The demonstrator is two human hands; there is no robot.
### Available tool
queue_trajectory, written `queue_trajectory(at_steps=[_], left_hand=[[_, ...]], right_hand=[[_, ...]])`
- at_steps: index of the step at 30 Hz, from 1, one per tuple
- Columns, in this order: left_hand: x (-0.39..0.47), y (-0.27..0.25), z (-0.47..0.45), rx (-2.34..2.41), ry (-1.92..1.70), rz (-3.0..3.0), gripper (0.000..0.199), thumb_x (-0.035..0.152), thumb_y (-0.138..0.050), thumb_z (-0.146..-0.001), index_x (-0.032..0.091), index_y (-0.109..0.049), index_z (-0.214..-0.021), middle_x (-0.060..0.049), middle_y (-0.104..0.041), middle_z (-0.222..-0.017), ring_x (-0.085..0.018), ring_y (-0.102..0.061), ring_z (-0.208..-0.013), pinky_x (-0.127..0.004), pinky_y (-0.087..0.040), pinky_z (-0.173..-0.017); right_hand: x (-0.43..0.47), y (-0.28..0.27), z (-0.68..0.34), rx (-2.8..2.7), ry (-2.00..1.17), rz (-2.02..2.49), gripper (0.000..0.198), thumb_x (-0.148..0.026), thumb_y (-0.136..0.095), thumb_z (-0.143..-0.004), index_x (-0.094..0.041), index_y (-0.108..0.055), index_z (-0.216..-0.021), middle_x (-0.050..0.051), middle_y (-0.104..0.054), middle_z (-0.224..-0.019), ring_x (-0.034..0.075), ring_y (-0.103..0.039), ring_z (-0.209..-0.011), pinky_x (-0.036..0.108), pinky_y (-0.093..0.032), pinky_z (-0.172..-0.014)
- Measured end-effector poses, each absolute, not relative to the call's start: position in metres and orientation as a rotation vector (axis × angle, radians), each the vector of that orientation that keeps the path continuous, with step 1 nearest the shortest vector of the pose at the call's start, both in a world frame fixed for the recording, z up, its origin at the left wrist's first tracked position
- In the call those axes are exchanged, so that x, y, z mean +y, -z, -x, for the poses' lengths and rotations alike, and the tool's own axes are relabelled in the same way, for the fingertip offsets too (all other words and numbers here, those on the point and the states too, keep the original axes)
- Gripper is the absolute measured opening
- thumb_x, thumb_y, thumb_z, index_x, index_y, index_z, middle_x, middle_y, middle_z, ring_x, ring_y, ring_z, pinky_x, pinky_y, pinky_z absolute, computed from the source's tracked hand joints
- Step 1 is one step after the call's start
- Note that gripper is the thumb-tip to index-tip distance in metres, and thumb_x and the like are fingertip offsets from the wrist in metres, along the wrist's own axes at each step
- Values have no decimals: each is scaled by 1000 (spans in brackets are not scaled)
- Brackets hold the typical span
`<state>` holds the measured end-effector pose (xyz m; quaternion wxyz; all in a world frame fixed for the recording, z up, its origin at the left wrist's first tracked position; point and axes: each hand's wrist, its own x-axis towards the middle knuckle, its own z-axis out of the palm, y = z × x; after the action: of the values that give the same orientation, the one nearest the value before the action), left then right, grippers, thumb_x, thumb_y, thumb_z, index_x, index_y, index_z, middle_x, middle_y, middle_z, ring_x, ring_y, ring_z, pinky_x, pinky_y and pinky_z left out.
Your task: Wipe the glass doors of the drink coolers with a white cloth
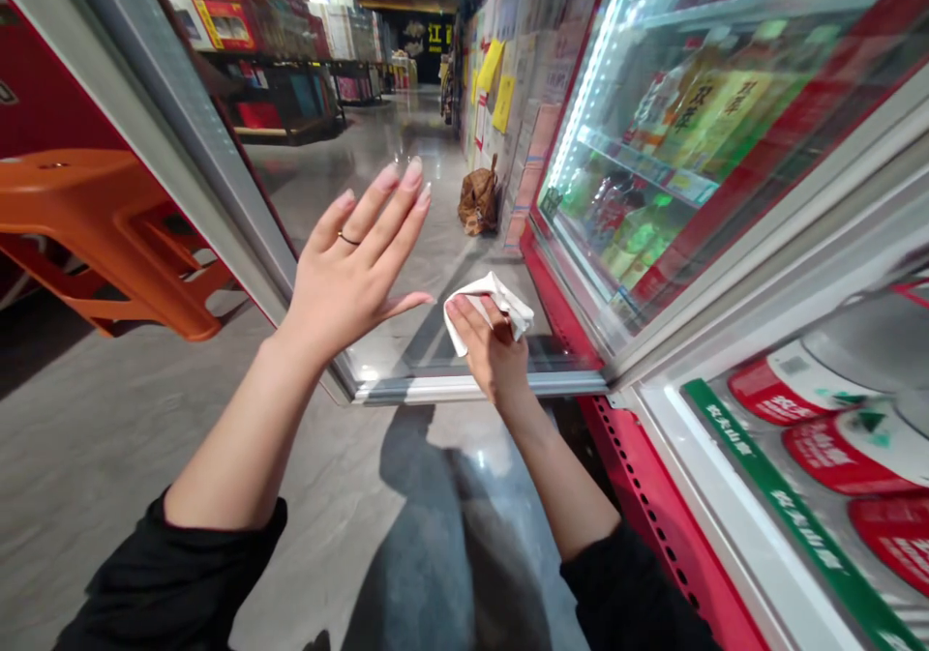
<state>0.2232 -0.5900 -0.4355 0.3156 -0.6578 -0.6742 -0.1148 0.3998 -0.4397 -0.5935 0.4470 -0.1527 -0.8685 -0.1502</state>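
A glass cooler door (392, 341) in a grey metal frame stands swung out in front of me. My left hand (355, 264) is spread with its fingers stretched up before the upper glass, a thin ring on one finger; it holds nothing. Whether its palm touches the pane I cannot tell. Lower and to the right, my right hand (497, 351) presses a crumpled white cloth (512, 305) to the glass just above the bottom frame. The cloth's middle is hidden by the fingers.
To the right are large water bottles (827, 458) on a shelf with a green label strip (769, 506). An orange plastic stool (108, 225) stands at left. Beyond the glass, a brown bag (477, 201) sits on the floor by stacked boxes (533, 158).
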Motion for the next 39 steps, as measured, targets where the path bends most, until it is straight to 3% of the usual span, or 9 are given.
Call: queue_trajectory(at_steps=[6,11,14,18,21,25,29,35,39], left_hand=[[-606,424,-221,-1786,263,1848,73,44,-46,-115,17,-22,-178,-8,-14,-188,-27,-10,-175,-55,-11,-143],[-647,431,-196,-1801,289,1778,71,40,-50,-114,29,-22,-179,-4,-24,-186,-28,-27,-172,-56,-19,-143],[-665,442,-177,-1745,298,1706,78,38,-56,-111,33,-20,-180,-2,-31,-184,-26,-34,-170,-54,-16,-144],[-671,461,-158,-1694,256,1653,81,36,-58,-110,35,-18,-180,-2,-37,-181,-26,-34,-169,-54,-12,-146],[-670,482,-148,-1637,263,1612,83,31,-58,-110,37,-15,-180,0,-43,-178,-24,-33,-170,-49,-13,-146],[-671,511,-142,-1481,273,1587,83,21,-56,-110,33,-15,-181,3,-52,-172,-14,-32,-169,-29,-5,-143],[-669,523,-141,-1375,227,1496,79,17,-58,-107,28,-26,-179,0,-57,-170,-11,-22,-171,-29,-2,-144],[-660,505,-149,-1280,350,1392,81,16,-55,-107,14,-19,-180,-9,-43,-178,-13,-7,-173,-29,-9,-144],[-656,490,-159,-1313,397,1342,87,6,-55,-103,17,-17,-180,-6,-41,-177,-13,-14,-172,-29,-13,-144]], right_hand=[[-432,590,-409,-2159,233,504,63,-8,-49,-105,-36,-63,-160,6,-71,-158,27,-61,-152,52,-40,-134],[-462,559,-367,-2016,119,640,70,-10,-45,-106,-37,-46,-171,6,-56,-173,34,-48,-163,67,-31,-137],[-479,556,-350,-2130,103,534,75,-9,-46,-106,-43,-41,-173,-2,-56,-172,28,-46,-164,56,-37,-138],[-486,581,-358,-2331,124,246,79,2,-44,-101,-39,-50,-169,-6,-64,-166,17,-59,-154,32,-51,-126],[-480,592,-372,-2335,177,204,76,1,-45,-103,-37,-52,-168,-3,-69,-161,19,-66,-147,33,-55,-120],[-477,558,-363,-2068,209,418,75,-10,-48,-108,-33,-30,-177,6,-58,-171,30,-51,-161,53,-38,-134],[-493,504,-325,-1847,241,509,81,-15,-46,-112,-34,-3,-178,2,-49,-178,30,-41,-167,55,-20,-141],[-499,494,-329,-1995,366,308,93,-10,-51,-106,-34,4,-176,-3,-61,-167,24,-54,-159,39,-42,-133],[-488,483,-339,-1881,377,464,87,-15,-49,-108,-36,0,-177,3,-61,-167,35,-61,-152,56,-48,-128]])
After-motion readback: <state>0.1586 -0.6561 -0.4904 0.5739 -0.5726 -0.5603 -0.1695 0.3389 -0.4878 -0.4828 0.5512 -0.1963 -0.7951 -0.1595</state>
